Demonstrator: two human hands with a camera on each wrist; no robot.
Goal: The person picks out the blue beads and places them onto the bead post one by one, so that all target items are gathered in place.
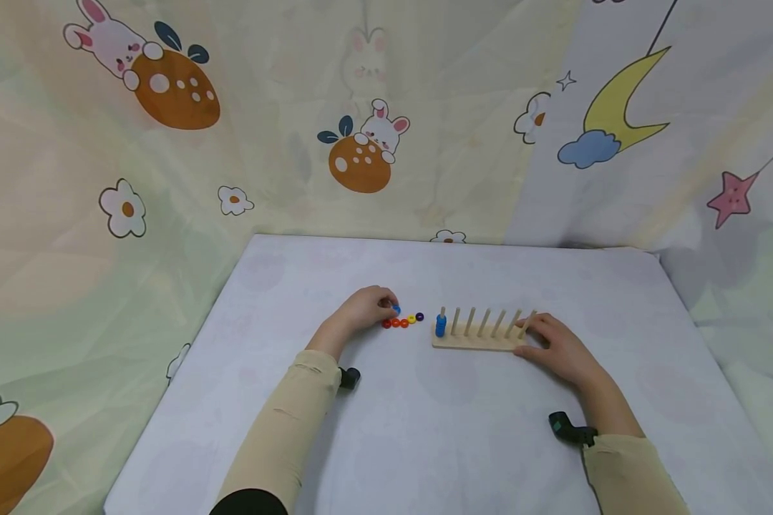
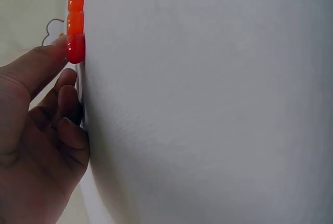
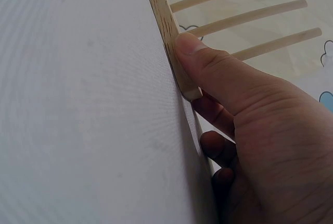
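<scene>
My left hand (image 1: 391,307) pinches a small blue ring (image 1: 396,309) at its fingertips, just above a short row of rings (image 1: 402,322): red, two orange, yellow and dark blue. In the left wrist view the thumb (image 2: 36,62) lies against the red ring (image 2: 76,49), and the blue ring is hidden. A wooden peg board (image 1: 477,340) with several upright pegs lies to the right, with blue rings (image 1: 441,326) stacked on its leftmost peg. My right hand (image 1: 530,336) grips the board's right end, thumb (image 3: 208,62) on the board's front edge (image 3: 161,10).
Everything lies on a pale, cloth-covered table (image 1: 425,429). Printed curtains (image 1: 361,143) with rabbits, flowers and a moon hang close behind and to both sides. Black wrist-camera mounts (image 1: 349,378) sit on both forearms.
</scene>
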